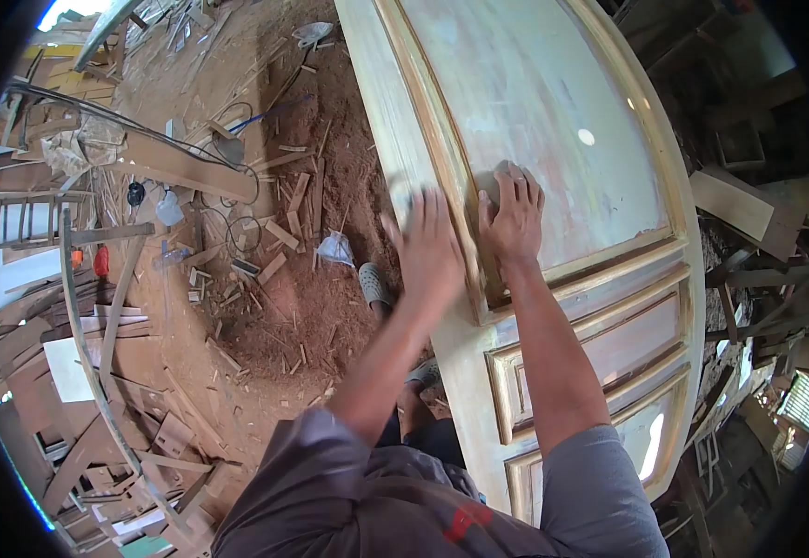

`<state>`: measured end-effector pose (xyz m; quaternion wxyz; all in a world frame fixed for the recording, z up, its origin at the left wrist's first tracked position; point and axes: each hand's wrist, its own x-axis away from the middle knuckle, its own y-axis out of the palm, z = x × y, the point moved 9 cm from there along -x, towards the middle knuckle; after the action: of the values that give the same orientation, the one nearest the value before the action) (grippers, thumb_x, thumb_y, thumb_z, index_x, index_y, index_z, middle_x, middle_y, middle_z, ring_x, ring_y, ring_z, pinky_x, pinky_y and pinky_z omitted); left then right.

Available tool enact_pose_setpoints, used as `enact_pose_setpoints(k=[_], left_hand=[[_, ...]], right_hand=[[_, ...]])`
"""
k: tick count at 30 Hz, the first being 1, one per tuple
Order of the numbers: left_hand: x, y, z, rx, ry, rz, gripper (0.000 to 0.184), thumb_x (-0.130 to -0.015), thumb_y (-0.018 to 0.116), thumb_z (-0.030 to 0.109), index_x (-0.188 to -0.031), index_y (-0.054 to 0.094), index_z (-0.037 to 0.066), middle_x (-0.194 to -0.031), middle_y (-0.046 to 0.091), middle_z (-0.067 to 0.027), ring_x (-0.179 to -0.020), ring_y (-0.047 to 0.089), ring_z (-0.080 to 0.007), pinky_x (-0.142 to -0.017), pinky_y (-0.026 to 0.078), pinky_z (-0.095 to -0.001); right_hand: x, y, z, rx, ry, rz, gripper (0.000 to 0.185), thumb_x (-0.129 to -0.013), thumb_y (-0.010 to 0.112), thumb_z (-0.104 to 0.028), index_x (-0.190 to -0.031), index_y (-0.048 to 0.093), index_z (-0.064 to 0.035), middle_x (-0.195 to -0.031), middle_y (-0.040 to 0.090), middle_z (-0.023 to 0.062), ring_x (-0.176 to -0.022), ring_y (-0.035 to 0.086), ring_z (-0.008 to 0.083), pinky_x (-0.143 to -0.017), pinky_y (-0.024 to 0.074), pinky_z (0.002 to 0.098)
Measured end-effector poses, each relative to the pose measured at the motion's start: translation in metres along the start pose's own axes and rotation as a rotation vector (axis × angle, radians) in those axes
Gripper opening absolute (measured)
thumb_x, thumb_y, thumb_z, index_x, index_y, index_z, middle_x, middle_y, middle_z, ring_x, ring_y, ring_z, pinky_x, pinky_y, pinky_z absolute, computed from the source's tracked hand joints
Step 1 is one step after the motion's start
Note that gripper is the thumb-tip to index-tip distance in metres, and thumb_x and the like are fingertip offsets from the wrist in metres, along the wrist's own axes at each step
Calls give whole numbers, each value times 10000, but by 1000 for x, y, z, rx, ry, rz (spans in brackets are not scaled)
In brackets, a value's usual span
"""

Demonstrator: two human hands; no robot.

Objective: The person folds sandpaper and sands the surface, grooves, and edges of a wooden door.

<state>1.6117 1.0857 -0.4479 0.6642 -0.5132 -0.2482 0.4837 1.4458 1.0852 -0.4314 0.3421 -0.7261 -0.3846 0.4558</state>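
A large panelled wooden door (553,121), pale and patchily coated, lies before me with brown-edged raised mouldings (427,112). My left hand (427,251) is over the door's left stile (381,102), beside the long moulding. Motion smears its fingers, and a small greyish patch at the fingertips is too blurred to name. On the other side of that moulding, my right hand (516,219) rests on the big upper panel, its fingers slightly bent and the thumb apart. No held object shows in it.
Wood offcuts (297,200) and sawdust cover the ground to the left, with dark cables (144,126) and a white plastic bag (334,248). A wooden frame (88,316) stands far left. Stacked boards (739,205) lie beyond the door's right edge. My shoe (374,284) is beside the door.
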Motion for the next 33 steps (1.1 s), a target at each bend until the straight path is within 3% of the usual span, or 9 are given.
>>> enact_pose_setpoints(k=[3,7,15,19,20,23,27,28,33], left_hand=[[83,5,26,23,-10,-169,657,-1086,515,211,-1709,411,32,-1785,400,-145,-1694,296,-306,-1291,34,-827],[30,-6,12,71,5,-152,704,-1027,532,191,-1703,417,30,-1786,401,-135,-1692,302,-282,-1303,52,-809],[80,18,13,25,75,-116,697,-1083,508,265,-1704,384,-26,-1768,388,-234,-1705,255,-365,-1347,80,-734],[66,6,3,311,61,37,596,-1114,582,254,-1625,502,-43,-1690,490,-259,-1632,393,-422,-1354,191,-673],[55,-1,1,331,95,121,551,-1105,615,233,-1570,558,-57,-1651,528,-274,-1588,450,-451,-1344,240,-652],[45,-7,2,202,65,91,535,-1107,598,237,-1557,575,-53,-1659,526,-265,-1601,431,-449,-1338,238,-665],[95,-7,33,181,127,-112,753,-1109,554,410,-1629,434,-122,-1701,423,-340,-1657,304,-481,-1347,188,-678],[91,-1,33,139,123,-185,897,-1096,551,513,-1647,352,-166,-1718,355,-381,-1669,253,-502,-1365,147,-660],[38,1,27,42,99,-74,1031,-1078,542,633,-1652,313,-192,-1738,316,-387,-1674,236,-503,-1387,126,-618]], right_hand=[[0,0,0,-11,-22,12,456,-980,736,-243,-1370,656,-21,-1524,614,225,-1467,501,428,-1259,367,582],[-2,1,-1,-1,-14,5,460,-978,737,-251,-1369,650,-24,-1524,614,221,-1470,498,424,-1258,365,581],[2,2,4,-6,7,14,458,-981,727,-273,-1361,651,-30,-1509,621,224,-1476,494,422,-1259,364,579],[4,-1,4,-24,11,11,436,-982,724,-271,-1340,666,-28,-1498,630,227,-1472,500,427,-1255,369,582],[3,0,4,-24,18,4,432,-982,723,-271,-1335,669,-28,-1496,633,228,-1470,502,428,-1254,371,583],[2,1,3,-15,8,9,427,-983,722,-271,-1332,673,-29,-1490,638,225,-1465,507,428,-1251,376,581],[1,3,5,-11,9,6,435,-983,724,-274,-1338,669,-29,-1485,640,221,-1458,515,428,-1247,379,580],[2,2,5,-11,9,7,435,-982,725,-274,-1337,668,-30,-1486,639,222,-1457,515,429,-1247,379,582],[0,1,3,-7,4,6,431,-978,732,-271,-1332,663,-36,-1485,636,227,-1454,519,430,-1242,380,589]])
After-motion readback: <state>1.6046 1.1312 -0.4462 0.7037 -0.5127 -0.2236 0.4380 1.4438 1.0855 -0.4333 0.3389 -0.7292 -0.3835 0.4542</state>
